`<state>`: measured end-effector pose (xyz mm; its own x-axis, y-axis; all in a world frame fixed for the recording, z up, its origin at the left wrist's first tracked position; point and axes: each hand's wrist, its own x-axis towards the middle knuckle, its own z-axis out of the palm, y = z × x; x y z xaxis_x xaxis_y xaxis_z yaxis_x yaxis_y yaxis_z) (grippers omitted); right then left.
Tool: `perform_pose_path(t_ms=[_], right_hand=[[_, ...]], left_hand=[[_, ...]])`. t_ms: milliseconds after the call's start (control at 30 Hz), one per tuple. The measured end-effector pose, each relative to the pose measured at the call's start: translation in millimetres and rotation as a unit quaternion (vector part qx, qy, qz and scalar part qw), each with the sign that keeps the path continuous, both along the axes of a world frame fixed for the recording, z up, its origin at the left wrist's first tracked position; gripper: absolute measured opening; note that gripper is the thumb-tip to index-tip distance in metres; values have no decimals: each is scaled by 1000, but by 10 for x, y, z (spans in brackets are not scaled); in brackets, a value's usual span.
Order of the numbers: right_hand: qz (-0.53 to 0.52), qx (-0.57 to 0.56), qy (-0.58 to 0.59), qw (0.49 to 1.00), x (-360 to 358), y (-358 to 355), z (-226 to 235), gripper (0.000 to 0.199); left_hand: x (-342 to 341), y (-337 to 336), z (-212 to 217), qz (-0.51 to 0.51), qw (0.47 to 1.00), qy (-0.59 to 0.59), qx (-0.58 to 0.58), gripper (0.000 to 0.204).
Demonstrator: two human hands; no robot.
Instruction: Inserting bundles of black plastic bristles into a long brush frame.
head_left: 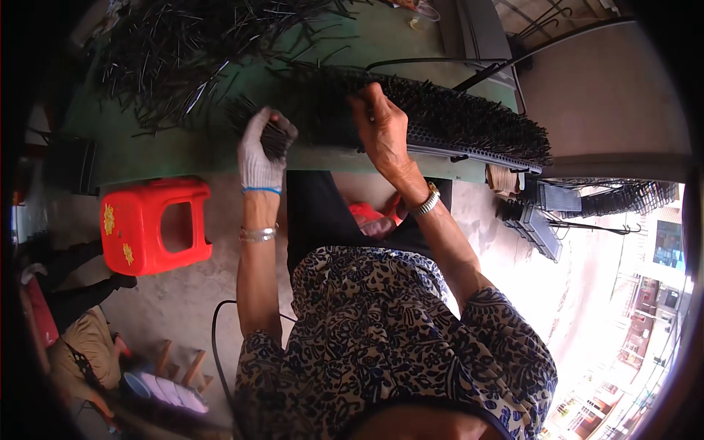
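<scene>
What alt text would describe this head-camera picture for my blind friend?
A gloved left hand grips a bundle of dark strips; the bare right hand is at a long bristling panel. A heap of strips lies on the green table, near a red stool.

We look over a pale grey, stained hard floor (205, 293) below a flat green worktable (117, 158). Near its edge we find a red plastic stool (133, 227) decorated with yellow flowers. On our right, white daylight floods in past distant multi-storey building fronts (638, 323); our left stays dimmer.
</scene>
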<state>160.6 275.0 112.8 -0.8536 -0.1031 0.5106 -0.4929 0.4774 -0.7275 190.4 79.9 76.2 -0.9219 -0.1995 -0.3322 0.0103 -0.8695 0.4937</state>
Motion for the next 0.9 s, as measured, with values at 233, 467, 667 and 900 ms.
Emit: perform_pose_path(t_ms=[233,467,667,900], right_hand=[[-38,172,119,977,-58,-48,90,11],[-61,191,106,974,-82,-46,42,16],[-45,199,111,973,-111,41,54,17],[34,241,137,960,-319,110,124,22]], left_hand=[[601,581,49,-106,993,-18,42,9],[853,1058,121,-151,985,-46,-72,10],[1012,1120,188,-158,980,-51,-106,9],[946,1024,203,-158,985,-35,-58,10]])
